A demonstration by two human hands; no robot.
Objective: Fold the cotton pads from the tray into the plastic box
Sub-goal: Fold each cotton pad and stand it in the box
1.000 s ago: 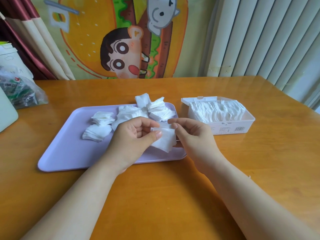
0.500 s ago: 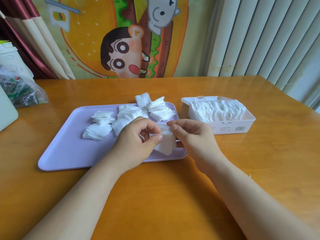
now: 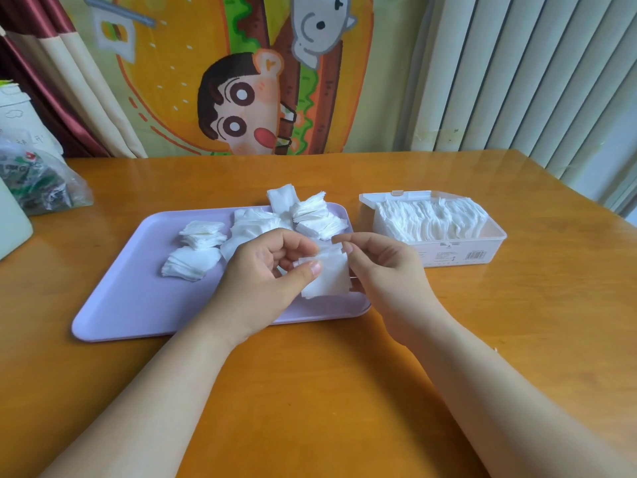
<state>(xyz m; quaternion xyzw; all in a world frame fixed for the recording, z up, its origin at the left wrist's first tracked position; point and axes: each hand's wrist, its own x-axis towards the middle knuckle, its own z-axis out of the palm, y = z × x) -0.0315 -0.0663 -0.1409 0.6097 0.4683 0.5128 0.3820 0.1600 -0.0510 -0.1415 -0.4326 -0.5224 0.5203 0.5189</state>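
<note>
As left hand (image 3: 263, 270) and right hand (image 3: 387, 267) pinch it, cotton pad (image 3: 327, 279) hangs upright

Head-worn camera looks forward-down, close over the table (image 3: 310, 401).

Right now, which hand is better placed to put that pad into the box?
Right, probably. The right hand pinches the pad's right edge, and the box sits just beyond it on that side. The left hand, pinching the other edge over the tray, would have to cross the right.
</note>
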